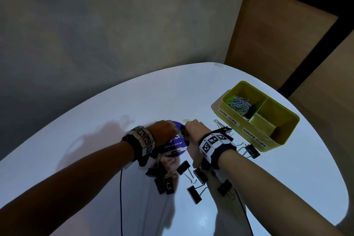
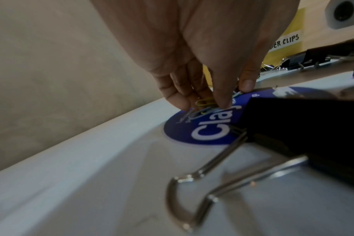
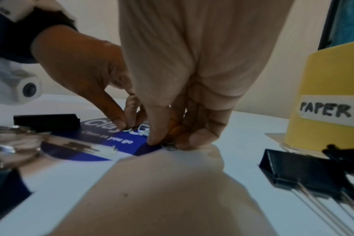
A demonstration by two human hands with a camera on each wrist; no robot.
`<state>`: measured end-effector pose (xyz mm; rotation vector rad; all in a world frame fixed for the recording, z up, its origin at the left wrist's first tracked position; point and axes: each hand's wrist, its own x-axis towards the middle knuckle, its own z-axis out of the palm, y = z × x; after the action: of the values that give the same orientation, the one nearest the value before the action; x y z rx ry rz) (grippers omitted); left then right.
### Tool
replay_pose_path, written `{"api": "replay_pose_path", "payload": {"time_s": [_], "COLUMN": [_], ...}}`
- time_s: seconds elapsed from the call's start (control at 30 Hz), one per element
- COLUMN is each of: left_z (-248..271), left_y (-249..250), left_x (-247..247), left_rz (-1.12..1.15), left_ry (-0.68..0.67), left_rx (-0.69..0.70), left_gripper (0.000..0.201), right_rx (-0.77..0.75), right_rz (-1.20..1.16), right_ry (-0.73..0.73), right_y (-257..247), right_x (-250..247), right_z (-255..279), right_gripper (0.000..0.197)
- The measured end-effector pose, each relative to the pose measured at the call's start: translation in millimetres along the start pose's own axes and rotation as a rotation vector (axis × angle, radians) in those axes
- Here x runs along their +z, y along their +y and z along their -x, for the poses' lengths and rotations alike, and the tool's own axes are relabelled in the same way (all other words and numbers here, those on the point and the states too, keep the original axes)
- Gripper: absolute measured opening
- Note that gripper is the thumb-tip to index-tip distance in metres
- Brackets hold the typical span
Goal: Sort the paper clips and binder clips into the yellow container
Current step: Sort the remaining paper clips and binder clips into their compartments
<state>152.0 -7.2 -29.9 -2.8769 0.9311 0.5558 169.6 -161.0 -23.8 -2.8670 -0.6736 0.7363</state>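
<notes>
Nearest on the white counter (image 1: 107,140), black binder clips (image 1: 188,173) lie scattered at 6 o'clock between the two forearms, with more at 4 o'clock just beside the yellow container (image 1: 275,132). Past them, both hands meet over a round blue sticker (image 1: 175,146) at the centre. The left hand (image 1: 164,130) has its fingers (image 2: 222,95) pinched together on paper clips (image 2: 205,102) lying on the sticker. The right hand (image 1: 194,129) has fingers (image 3: 156,127) curled down, clamped on a small clip at the sticker's edge. One green paper clip (image 1: 186,120) lies just beyond the knuckles. At 2 o'clock, the container's far compartment, labelled for paper clips, holds a heap of them (image 1: 238,104).
</notes>
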Motion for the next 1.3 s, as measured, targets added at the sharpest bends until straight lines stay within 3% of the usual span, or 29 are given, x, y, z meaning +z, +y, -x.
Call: {"api": "replay_pose_path", "payload": {"time_s": [0.1, 0.27, 0.47, 0.6, 0.8, 0.9, 0.97, 1.3], "left_z": [-1, -1, 1, -1, -5, -13, -19, -31], "left_y": [0, 7, 7, 5, 0, 3, 8, 25], "left_x": [1, 1, -1, -4, -7, -13, -15, -4], "left_rz": [-0.030, -0.078, 0.010, 0.094, 0.305, 0.443, 0.481, 0.199], "left_ry": [-0.013, -0.063, -0.090, -0.087, -0.012, 0.064, 0.028, 0.015], "left_rx": [0.005, -0.002, -0.019, -0.034, -0.100, -0.139, -0.139, -0.146], "left_gripper": [0.011, 0.023, 0.029, 0.027, 0.013, 0.012, 0.020, 0.022], "right_rx": [-0.007, -0.054, -0.010, 0.003, 0.018, 0.014, 0.005, -0.039], "right_rz": [0.001, 0.020, -0.032, -0.006, -0.062, -0.038, -0.034, 0.130], "right_ry": [-0.065, -0.031, 0.114, 0.116, 0.191, 0.112, 0.060, -0.003], "right_y": [-2, 0, 9, 10, 20, 21, 21, 22], "right_x": [0, 5, 8, 3, -2, -5, -6, -2], "right_z": [-3, -5, -19, -33, -36, -37, -38, -29], "right_gripper": [0.020, 0.008, 0.046, 0.025, 0.021, 0.022, 0.023, 0.019]}}
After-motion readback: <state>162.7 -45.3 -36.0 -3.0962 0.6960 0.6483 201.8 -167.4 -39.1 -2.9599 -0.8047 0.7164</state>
